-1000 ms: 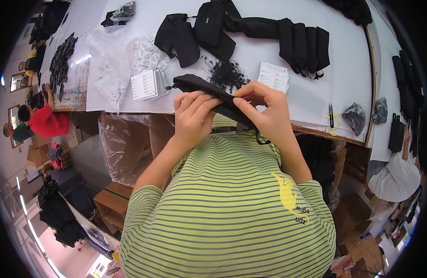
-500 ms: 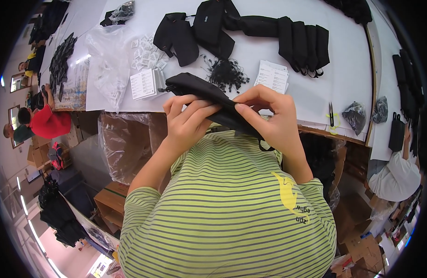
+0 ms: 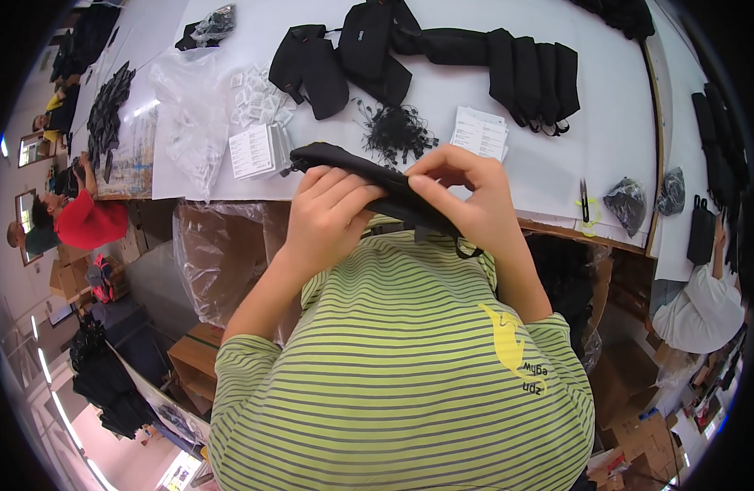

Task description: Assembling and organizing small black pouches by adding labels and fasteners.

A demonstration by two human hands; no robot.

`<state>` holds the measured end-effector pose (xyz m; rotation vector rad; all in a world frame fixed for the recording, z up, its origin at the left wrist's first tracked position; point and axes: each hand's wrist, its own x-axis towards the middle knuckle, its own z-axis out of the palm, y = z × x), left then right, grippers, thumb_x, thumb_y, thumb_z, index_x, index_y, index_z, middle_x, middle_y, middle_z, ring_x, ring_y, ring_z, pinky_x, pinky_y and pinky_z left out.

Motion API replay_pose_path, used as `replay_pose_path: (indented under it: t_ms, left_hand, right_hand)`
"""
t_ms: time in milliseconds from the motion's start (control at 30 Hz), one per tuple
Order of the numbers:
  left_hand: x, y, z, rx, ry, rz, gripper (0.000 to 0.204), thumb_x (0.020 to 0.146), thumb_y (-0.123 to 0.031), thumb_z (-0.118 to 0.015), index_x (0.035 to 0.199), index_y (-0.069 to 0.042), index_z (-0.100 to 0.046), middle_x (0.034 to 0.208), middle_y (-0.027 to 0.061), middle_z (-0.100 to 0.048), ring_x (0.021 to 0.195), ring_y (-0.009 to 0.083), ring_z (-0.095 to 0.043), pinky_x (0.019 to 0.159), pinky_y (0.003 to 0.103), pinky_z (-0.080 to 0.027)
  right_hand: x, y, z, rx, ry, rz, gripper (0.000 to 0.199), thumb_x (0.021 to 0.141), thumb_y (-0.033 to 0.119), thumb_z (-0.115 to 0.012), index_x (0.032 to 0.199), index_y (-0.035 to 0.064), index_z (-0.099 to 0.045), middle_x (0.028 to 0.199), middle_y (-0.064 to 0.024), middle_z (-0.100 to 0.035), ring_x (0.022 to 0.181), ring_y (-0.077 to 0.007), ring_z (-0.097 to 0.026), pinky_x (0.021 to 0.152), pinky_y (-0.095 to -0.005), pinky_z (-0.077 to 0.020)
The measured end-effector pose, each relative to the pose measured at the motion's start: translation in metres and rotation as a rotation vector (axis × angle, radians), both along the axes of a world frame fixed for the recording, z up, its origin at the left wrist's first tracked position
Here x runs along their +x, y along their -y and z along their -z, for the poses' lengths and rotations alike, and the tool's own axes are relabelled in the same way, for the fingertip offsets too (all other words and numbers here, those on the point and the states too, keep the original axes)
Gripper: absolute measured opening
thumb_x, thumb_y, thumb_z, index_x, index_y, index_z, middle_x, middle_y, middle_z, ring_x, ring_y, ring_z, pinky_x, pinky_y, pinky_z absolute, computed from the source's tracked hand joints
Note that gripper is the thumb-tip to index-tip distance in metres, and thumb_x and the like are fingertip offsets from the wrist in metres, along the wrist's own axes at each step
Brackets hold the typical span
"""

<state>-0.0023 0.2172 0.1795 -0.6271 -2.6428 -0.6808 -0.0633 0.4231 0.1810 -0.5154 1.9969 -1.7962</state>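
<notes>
A slim black fabric pouch (image 3: 406, 206) is held between my hands, slanting across my chest just off the table's front edge. My left hand (image 3: 332, 214) wraps its fingers over the pouch's left half. At the upper middle edge, the thumb and index finger of my right hand (image 3: 474, 195) pinch the seam; whether anything small sits in that pinch is hidden. A black loop dangles from the pouch's lower right end. Just beyond lie a heap of black strings with small tags (image 3: 396, 131) and a stack of printed white cards (image 3: 260, 150).
More black pouches (image 3: 534, 75) line the back of the white table (image 3: 549, 176). Another card stack (image 3: 480, 131), small white packets (image 3: 261, 96), a clear plastic bag (image 3: 189, 123) and snips (image 3: 585, 202) lie around. Co-workers sit at left (image 3: 89, 214) and right (image 3: 699, 309).
The pouch has rolled slightly, so its upper face looks narrower. My right hand's pinch has shifted a little left along the edge, while my left hand keeps hold.
</notes>
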Motion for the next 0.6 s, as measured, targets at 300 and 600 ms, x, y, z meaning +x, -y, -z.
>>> replay_pose_path:
  t_ms: [300,600]
  left_hand:
    - [0.008,0.043,0.011,0.354,0.953,-0.192,0.050,0.086,-0.026,-0.066,0.121,0.006,-0.049,0.111,0.0234,-0.062,0.102,0.0314,-0.060,0.088,0.032,-0.044]
    - [0.009,0.058,0.031,0.403,0.853,-0.158,0.042,0.084,-0.016,-0.063,0.123,-0.001,-0.052,0.106,0.0101,-0.060,0.097,0.0190,-0.054,0.089,0.029,-0.042]
  right_hand:
    - [0.006,-0.033,0.073,0.133,0.138,-0.402,0.040,0.087,0.029,-0.065,0.115,0.0017,-0.058,0.102,-0.0073,-0.063,0.101,-0.0142,-0.056,0.090,-0.0271,-0.0417]
    - [-0.011,-0.067,0.095,-1.100,0.770,-0.365,0.067,0.084,0.029,-0.065,0.138,0.0067,-0.033,0.102,-0.0194,-0.062,0.088,-0.0218,-0.064,0.074,-0.0292,-0.0511]
